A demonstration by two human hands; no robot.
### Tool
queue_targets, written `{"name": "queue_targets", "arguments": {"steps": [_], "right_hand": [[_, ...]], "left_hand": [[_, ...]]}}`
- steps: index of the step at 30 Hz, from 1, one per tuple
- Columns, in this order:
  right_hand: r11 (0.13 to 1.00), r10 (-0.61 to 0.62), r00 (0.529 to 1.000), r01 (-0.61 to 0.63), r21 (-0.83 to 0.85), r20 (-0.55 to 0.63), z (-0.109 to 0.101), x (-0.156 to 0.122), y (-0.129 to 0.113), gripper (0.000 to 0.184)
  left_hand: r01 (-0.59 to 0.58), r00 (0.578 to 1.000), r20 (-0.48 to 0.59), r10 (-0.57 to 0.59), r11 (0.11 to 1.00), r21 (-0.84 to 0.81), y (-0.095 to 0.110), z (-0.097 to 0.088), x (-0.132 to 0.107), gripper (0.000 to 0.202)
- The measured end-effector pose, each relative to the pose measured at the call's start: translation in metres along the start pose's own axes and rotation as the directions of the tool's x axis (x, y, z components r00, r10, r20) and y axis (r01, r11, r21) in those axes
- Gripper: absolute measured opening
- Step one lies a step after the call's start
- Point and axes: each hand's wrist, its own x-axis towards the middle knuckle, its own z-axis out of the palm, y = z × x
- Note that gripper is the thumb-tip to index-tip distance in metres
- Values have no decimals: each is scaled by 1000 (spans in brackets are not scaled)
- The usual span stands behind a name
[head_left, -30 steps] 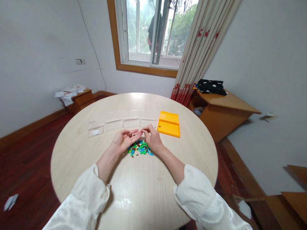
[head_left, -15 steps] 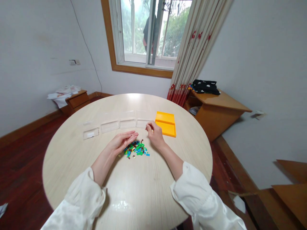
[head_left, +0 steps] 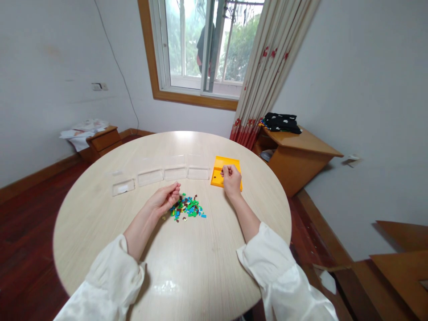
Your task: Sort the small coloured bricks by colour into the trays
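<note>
Many little bricks (head_left: 187,208) lie in a bright pile near the middle of the round table (head_left: 187,276), with green, blue and brown ones all mixed up. A yellow tray (head_left: 217,167) sits at 2 o'clock from the pile. A row of clear boxes (head_left: 174,173) runs from 10 o'clock to 12 o'clock behind it.

I think a few things could go wrong here. The bricks are tiny and the tray looks shallow. If one drops from too high, it may bounce out and skip across the smooth table. The left hand (head_left: 164,199) rests at 9 o'clock from the pile, right at its edge. A small bump from that hand could push bricks all over the table. If that hand tips, anything lying in it may spill out.

Now the hands. The right hand (head_left: 231,179) is over the tray, well apart from the pile. Its fingers are bunched tight with the tips pressed together. Any brick between them is too small to see, so I cannot tell if it holds one. The left hand is half curled like a little cup, with its fingertips near the closest bricks. I cannot tell if something sits inside it.
</note>
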Motion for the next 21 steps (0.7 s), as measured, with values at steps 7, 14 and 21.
{"name": "queue_targets", "arguments": {"steps": [7, 14, 21], "right_hand": [[997, 4, 1000, -5, -76, -23, -2, 1, 0, 37], [994, -11, 1000, 12, -108, 10, -3, 1, 3, 32], [989, 15, 999, -8, -145, 43, -3, 0, 2, 31]], "left_hand": [[26, 999, -22, -27, 1000, -11, 3, 12, -13, 30], [29, 1000, 10, -29, 999, -27, 3, 7, -11, 34], [36, 999, 19, -35, 997, -67, 4, 5, -10, 37]]}}
